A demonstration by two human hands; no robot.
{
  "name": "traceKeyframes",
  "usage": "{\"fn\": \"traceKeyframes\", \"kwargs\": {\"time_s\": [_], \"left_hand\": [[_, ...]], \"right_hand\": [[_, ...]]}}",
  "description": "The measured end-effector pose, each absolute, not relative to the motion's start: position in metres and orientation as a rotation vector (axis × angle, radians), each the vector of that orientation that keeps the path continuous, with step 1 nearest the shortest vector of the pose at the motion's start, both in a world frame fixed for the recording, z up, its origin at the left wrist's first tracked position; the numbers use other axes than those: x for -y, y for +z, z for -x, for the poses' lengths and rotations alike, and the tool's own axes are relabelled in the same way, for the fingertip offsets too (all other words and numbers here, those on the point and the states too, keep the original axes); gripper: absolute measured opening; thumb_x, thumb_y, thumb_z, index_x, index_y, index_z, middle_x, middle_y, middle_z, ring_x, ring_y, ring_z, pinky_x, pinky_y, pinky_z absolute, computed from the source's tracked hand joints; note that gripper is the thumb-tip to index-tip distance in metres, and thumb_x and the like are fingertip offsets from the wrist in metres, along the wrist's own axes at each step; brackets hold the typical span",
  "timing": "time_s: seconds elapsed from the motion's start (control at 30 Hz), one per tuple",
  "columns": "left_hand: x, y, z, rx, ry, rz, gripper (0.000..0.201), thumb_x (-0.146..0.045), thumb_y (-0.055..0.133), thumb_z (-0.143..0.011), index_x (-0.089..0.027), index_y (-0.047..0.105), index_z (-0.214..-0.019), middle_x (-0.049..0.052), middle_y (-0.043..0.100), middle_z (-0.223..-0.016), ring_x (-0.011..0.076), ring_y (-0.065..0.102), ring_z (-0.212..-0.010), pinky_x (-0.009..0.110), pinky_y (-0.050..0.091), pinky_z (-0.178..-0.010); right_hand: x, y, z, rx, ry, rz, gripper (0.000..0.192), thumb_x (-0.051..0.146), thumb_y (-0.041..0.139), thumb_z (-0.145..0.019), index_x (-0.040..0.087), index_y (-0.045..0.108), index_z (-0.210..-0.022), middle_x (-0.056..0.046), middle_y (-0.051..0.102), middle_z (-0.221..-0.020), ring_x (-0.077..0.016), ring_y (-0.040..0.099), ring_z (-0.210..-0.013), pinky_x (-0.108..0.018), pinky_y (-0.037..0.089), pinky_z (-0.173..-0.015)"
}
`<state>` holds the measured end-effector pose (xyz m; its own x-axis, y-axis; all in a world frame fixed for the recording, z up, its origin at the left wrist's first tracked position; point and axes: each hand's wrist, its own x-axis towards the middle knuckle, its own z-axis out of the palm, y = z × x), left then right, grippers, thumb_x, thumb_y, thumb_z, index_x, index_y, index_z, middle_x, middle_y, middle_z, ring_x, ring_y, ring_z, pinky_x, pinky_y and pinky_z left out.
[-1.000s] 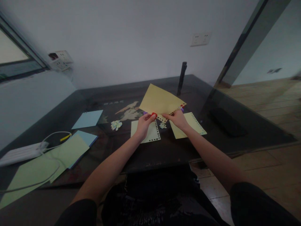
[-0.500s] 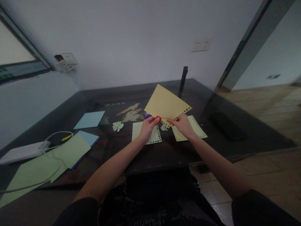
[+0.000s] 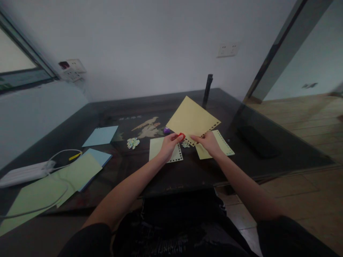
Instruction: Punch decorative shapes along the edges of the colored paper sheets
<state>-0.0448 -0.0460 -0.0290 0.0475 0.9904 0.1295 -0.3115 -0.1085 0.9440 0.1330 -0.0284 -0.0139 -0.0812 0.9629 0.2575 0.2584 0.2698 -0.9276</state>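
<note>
- Yellow sheet: held in the air above the dark glass table, tilted, with its far corner pointing towards the black post at the table's back edge. Its near edge carries a row of punched holes.
- Left hand: closed on a small red punch, which sits at the near-left end of the sheet's punched edge. Whether the paper lies inside the punch slot cannot be told.
- Right hand: pinching the same punched edge, to the right of the punch, thumb above and fingers beneath.
- Handling judgement, sheet: light and thin, stiff enough to hold flat when gripped at two points on one edge, yet easily creased. The perforated border looks the weakest part and could tear under a hard pull.
- Hold advised: a pinch just inside the hole row, close to the punch, so the edge does not sag or slide.
- Handling judgement, punch: small, hard and probably smooth plastic; it fits between thumb and forefinger and needs a firm squeeze.
- Below the held sheet, on the table: a pale punched sheet under the left hand and a second under the right hand, both flat.
- Left of the held sheet: a heap of paper cut-outs; further left, a blue sheet.
- A small purple object rests just behind the punch; its kind is not clear.
</note>
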Motion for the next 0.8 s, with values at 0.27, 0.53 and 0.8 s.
{"fn": "traceKeyframes", "kwargs": {"time_s": [0.27, 0.53, 0.8], "left_hand": [[0.045, -0.030, 0.045, -0.895, 1.361, -1.124, 0.031, -0.038, 0.076, -0.067, -0.012, 0.070, -0.081, 0.006, 0.070, -0.080, 0.0153, 0.061, -0.076, 0.030, 0.043, -0.080], [0.044, -0.034, 0.044, -0.908, 1.327, -1.129, 0.031, -0.038, 0.074, -0.069, -0.011, 0.069, -0.085, 0.008, 0.069, -0.085, 0.0161, 0.061, -0.081, 0.031, 0.043, -0.082], [0.045, -0.034, 0.041, -0.820, 1.316, -1.063, 0.031, -0.034, 0.075, -0.070, -0.012, 0.068, -0.090, 0.008, 0.069, -0.093, 0.0162, 0.063, -0.087, 0.033, 0.043, -0.090]], "right_hand": [[0.022, -0.028, -0.132, 1.485, 0.960, 1.100, 0.034, 0.037, 0.073, -0.066, 0.013, 0.073, -0.090, -0.012, 0.073, -0.095, -0.0282, 0.069, -0.086, -0.041, 0.055, -0.076], [0.022, -0.027, -0.133, 1.476, 0.930, 1.133, 0.035, 0.037, 0.073, -0.065, 0.013, 0.073, -0.090, -0.012, 0.073, -0.094, -0.0282, 0.069, -0.087, -0.041, 0.055, -0.077], [0.023, -0.023, -0.134, 1.464, 0.866, 1.208, 0.033, 0.037, 0.072, -0.067, 0.012, 0.073, -0.088, -0.013, 0.073, -0.092, -0.0293, 0.070, -0.083, -0.041, 0.055, -0.075]]}}
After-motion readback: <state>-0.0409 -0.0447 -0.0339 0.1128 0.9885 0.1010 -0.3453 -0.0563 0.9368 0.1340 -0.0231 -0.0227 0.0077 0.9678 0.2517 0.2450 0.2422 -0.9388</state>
